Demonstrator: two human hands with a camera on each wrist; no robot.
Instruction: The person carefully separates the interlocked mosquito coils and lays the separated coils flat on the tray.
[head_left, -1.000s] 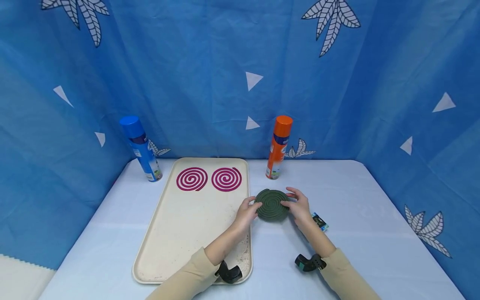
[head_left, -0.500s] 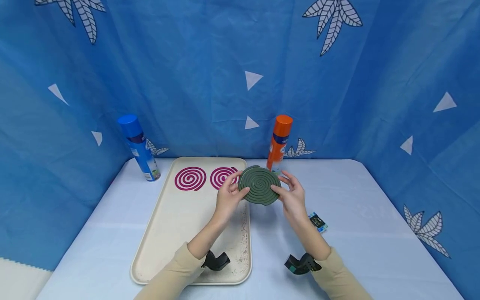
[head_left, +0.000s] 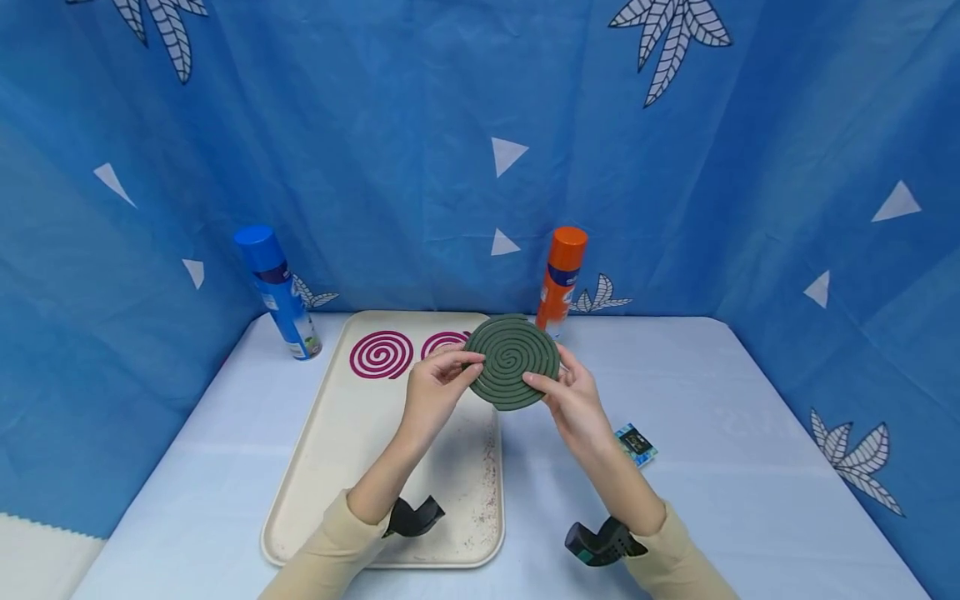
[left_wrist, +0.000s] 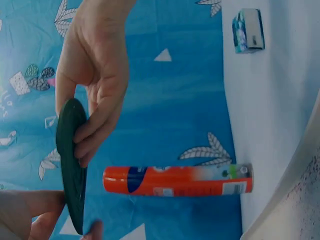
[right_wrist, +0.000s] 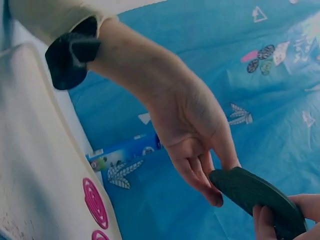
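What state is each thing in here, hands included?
Green coil: held up, tilted
Left hand: fingertips at green coil's edge
Right hand: gripping green coil
Left purple coil: flat on tray
Right purple coil: flat, partly hidden
Tray: flat on table
Blue can: upright, capped
Orange can: upright, capped
Box: on table, open or shut unclear
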